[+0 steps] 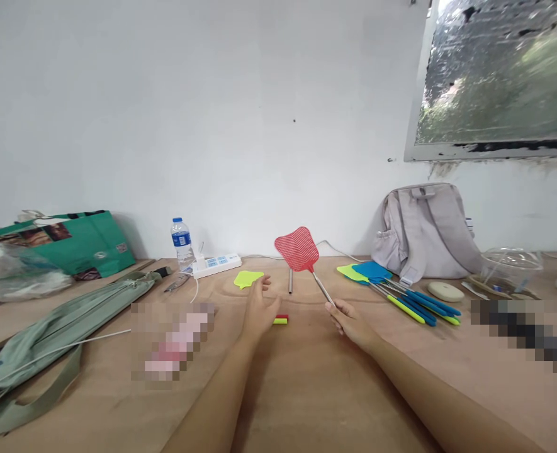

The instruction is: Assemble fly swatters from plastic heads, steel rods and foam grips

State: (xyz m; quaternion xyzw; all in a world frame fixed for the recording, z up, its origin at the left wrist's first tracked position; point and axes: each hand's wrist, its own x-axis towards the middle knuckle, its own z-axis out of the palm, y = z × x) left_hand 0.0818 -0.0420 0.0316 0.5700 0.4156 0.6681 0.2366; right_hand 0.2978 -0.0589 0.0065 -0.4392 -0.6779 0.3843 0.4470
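A red fly swatter (298, 248) is held up by my right hand (350, 322), whose fingers wrap round the lower part of its metal rod (323, 288). With fingers spread and nothing visible in them, my left hand (260, 307) is over the table. Just beyond its fingertips lies a loose yellow-green swatter head (247, 278). Beside its thumb are short red and yellow-green handle pieces (281, 319), partly hidden by the hand. Behind the red swatter a loose metal tube (291, 282) lies on the wood.
Several blue and yellow-green fly swatters (401, 292) lie in a pile at right, before a grey backpack (424, 229). A power strip (217, 265) and water bottle (182, 242) stand near the wall. A green-grey bag (75, 321) and a teal bag (87, 242) occupy the left.
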